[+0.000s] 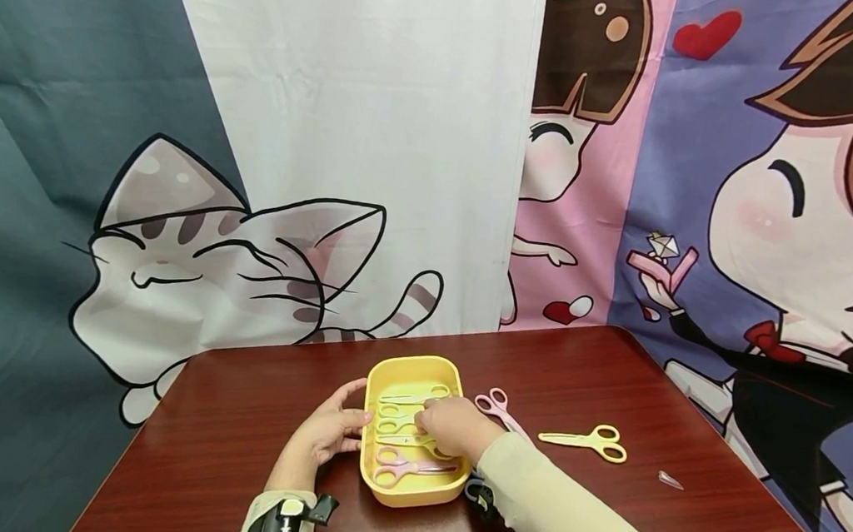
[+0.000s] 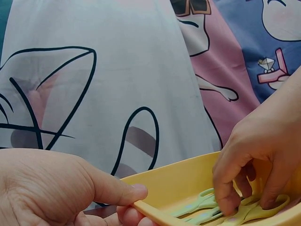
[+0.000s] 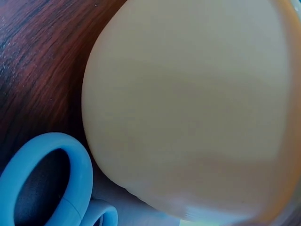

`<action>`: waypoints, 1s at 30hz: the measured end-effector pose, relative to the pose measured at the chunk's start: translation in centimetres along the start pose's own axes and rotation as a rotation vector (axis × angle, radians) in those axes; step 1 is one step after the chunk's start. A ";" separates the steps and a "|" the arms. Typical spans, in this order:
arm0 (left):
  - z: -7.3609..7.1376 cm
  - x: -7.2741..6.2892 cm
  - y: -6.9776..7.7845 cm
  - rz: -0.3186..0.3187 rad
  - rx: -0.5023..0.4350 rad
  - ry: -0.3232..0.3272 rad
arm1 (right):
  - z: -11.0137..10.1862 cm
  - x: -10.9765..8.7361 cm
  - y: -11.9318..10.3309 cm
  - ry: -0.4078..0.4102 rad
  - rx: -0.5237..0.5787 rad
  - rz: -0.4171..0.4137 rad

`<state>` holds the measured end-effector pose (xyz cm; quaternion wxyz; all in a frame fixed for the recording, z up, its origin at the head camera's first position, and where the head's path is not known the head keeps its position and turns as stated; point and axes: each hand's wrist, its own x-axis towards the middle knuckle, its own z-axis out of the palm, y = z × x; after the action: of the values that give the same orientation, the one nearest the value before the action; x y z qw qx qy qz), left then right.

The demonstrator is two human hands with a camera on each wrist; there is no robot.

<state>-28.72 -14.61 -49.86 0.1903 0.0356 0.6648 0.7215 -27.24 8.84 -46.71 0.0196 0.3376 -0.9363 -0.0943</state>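
Observation:
A yellow plastic box (image 1: 416, 496) stands on the table with several scissors lying crosswise in it. At its left rim my left hand (image 1: 327, 429) grips the edge, thumb on top and fingers against the outside. My right hand (image 1: 455, 427) reaches over the right rim into the box. In the left wrist view its thumb and fingers pinch yellow scissors (image 2: 251, 213) by the handle. Pale green scissors (image 2: 200, 205) lie beside them. Pink scissors (image 1: 401, 467) rest at the box's near end. The right wrist view is mostly filled by the box's outer wall (image 3: 188, 103).
On the dark red table (image 1: 234, 418), right of the box, lie pink scissors (image 1: 510, 420), yellow scissors (image 1: 584, 440) and a small clear plastic piece (image 1: 669, 480). Blue-handled scissors (image 3: 83, 165) lie close against the box, partly under the right forearm. A cartoon-printed cloth (image 1: 407, 131) hangs behind.

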 end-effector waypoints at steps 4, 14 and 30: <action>0.1 0.0 0.1 0.005 0.004 0.001 | 0.1 0.1 0.1 -0.009 0.002 0.012; -0.1 0.1 -0.2 -0.001 -0.014 -0.006 | 0.0 0.1 0.1 -0.026 0.042 0.017; 0.0 0.0 0.0 -0.003 -0.014 0.005 | -0.5 0.1 0.3 -0.011 0.059 0.007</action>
<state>-28.76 -14.62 -49.86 0.1899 0.0317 0.6604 0.7258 -27.48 8.94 -46.15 0.0045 0.3344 -0.9399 -0.0685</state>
